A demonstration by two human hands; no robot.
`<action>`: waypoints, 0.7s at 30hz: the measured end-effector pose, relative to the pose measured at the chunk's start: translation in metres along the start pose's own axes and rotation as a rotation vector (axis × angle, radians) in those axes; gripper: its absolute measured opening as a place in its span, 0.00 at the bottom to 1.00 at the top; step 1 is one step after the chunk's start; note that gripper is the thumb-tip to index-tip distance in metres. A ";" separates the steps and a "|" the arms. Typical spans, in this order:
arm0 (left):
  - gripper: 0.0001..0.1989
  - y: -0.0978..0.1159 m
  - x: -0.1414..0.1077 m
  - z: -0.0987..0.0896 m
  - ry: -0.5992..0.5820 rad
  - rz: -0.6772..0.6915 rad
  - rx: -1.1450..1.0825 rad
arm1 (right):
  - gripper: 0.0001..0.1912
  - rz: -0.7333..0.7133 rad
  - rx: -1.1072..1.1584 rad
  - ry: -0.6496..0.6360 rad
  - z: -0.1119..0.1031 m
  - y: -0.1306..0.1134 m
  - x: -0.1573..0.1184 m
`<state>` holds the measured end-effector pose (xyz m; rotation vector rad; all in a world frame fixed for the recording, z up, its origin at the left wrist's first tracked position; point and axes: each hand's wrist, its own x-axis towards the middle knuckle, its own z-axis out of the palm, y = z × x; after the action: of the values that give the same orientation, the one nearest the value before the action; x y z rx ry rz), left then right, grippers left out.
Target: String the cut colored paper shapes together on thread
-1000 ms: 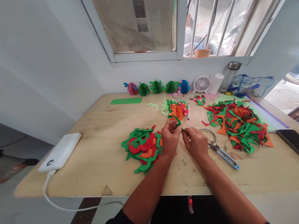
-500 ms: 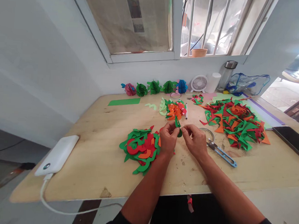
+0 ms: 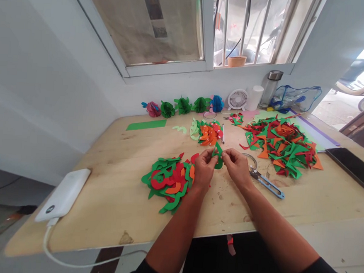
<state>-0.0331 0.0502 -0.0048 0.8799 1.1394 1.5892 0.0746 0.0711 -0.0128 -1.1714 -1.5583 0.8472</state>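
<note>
Between my two hands, above the middle of the table, is a green paper cutout [image 3: 218, 158] with a curved outline. My left hand [image 3: 205, 167] pinches its left side. The fingertips of my right hand [image 3: 236, 164] are closed on its right edge. Left of my left hand lies a loose pile of red, green and orange paper cutouts [image 3: 169, 181]. Just right of my right hand are a roll of tape [image 3: 251, 159] and a blue utility knife [image 3: 267, 183]. A smaller heap of orange and green folded pieces [image 3: 210, 133] sits beyond my hands.
A large heap of paper scraps [image 3: 284, 145] covers the right side, near a black phone [image 3: 354, 168]. Finished paper figures [image 3: 183, 106], a small fan [image 3: 237, 99] and a glass bottle [image 3: 270, 90] line the wall. A cabled white power bank [image 3: 63, 194] lies front left.
The green cutout has been turned and spread between my fingers, so more of its curved shape shows. The whole view has shifted slightly.
</note>
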 end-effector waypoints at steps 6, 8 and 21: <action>0.14 0.005 -0.001 -0.002 0.003 -0.100 -0.039 | 0.11 0.017 0.007 -0.042 0.000 0.001 0.001; 0.15 0.004 0.000 -0.004 -0.008 -0.153 -0.071 | 0.10 0.017 -0.002 -0.056 0.000 0.001 0.001; 0.13 -0.003 0.005 -0.009 -0.005 -0.247 -0.197 | 0.11 0.074 0.019 0.035 -0.016 -0.002 0.009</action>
<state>-0.0418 0.0529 -0.0107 0.5900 1.0252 1.4644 0.0888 0.0785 -0.0042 -1.2306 -1.4836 0.8839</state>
